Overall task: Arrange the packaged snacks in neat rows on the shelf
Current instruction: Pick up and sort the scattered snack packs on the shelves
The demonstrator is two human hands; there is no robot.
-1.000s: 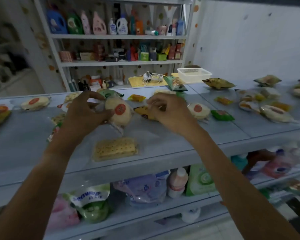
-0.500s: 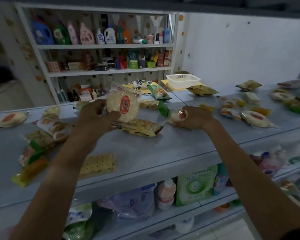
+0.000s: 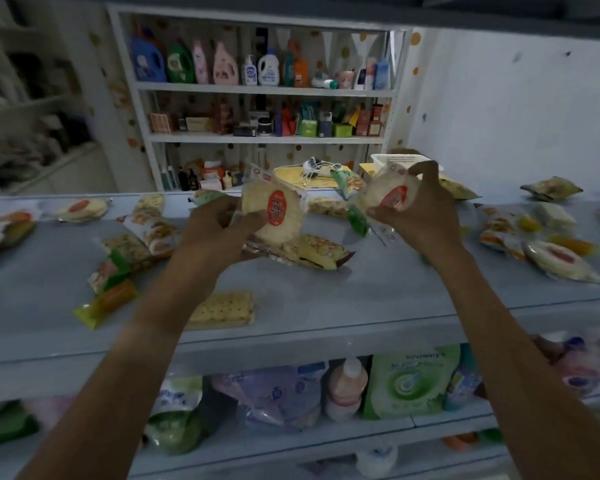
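At the far left of the frame, loose snack packets lie scattered on the grey shelf (image 3: 326,306), among them a yellow-and-orange packet (image 3: 106,303) near the front edge and a flat cracker pack (image 3: 222,310) at lower centre, just right of the left forearm. The left hand (image 3: 215,230) is raised above the shelf, its fingers and thumb curled round a round rice-cracker packet (image 3: 274,213) with an orange oval label bearing white characters too small to read. Below it a yellow biscuit packet (image 3: 309,251) lies on the shelf. Right of centre, the right hand (image 3: 420,209) grips a second round packet (image 3: 388,195) with an orange label, also lifted clear of the shelf, with a green packet (image 3: 355,216) just beside it. More packets lie strewn toward the right edge. Beyond, a white rack (image 3: 264,90) holds detergent bottles and small boxes; a white basket (image 3: 399,159) sits behind the right hand. Under the shelf, refill pouches and a bottle stand on a lower tier.
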